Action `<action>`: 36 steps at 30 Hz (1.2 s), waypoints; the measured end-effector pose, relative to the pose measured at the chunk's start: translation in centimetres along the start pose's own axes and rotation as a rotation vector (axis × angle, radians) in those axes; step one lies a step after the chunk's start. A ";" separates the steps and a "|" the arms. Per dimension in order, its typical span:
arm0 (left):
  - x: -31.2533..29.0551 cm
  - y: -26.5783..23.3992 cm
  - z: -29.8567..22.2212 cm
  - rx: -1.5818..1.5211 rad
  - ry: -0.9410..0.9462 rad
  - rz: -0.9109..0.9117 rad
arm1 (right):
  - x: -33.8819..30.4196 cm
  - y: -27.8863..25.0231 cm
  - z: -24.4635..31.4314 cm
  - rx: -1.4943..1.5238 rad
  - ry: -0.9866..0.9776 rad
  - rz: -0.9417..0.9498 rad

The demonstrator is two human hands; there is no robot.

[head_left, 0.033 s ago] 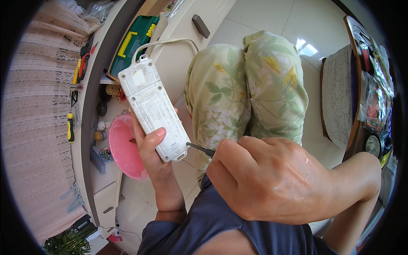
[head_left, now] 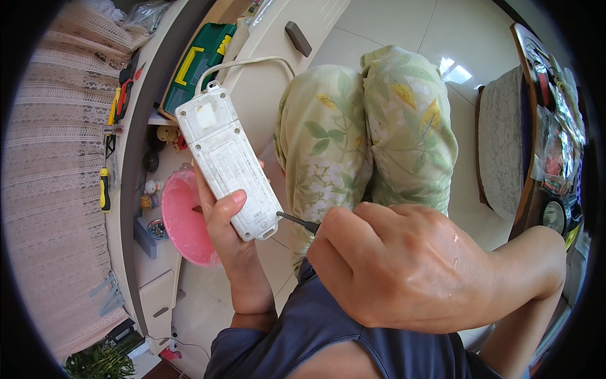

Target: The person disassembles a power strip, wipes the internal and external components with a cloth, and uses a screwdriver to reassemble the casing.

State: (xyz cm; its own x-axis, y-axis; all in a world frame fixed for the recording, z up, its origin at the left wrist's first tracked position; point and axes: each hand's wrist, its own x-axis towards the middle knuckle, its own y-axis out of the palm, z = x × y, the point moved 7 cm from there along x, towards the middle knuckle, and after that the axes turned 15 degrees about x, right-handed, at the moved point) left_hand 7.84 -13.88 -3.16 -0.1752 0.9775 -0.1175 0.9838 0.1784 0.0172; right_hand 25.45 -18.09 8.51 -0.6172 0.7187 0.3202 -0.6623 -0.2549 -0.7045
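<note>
A white power strip (head_left: pixel 226 158) lies tilted in my left hand (head_left: pixel 222 218), underside up, thumb across its face and fingers behind it. Recessed screw holes show along its edges, and its white cord (head_left: pixel 249 62) loops away from the far end. My right hand (head_left: pixel 398 265) is closed round a screwdriver (head_left: pixel 298 221). Only the dark shaft and collar of the screwdriver show; its handle is hidden in my fist. The tip meets the near right corner of the strip, at a screw hole.
Below the strip, at left, stands a pink bin (head_left: pixel 183 218). A green toolbox (head_left: pixel 201 60) with yellow latches sits beyond it. On the ledge by the lace curtain (head_left: pixel 60 170) lie pliers (head_left: pixel 123 95) and a yellow-black screwdriver (head_left: pixel 105 189). A cluttered table (head_left: pixel 521 126) stands right.
</note>
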 end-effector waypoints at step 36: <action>0.5 0.3 -1.1 0.065 0.063 0.044 | -0.1 0.8 -1.7 0.026 0.284 0.238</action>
State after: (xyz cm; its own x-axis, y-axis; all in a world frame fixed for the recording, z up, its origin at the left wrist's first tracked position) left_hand 8.05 -13.20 -2.10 -0.1316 0.9898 -0.0554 0.9906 0.1292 -0.0441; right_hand 25.74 -17.22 6.84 -0.6149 0.7875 -0.0416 -0.5278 -0.4502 -0.7203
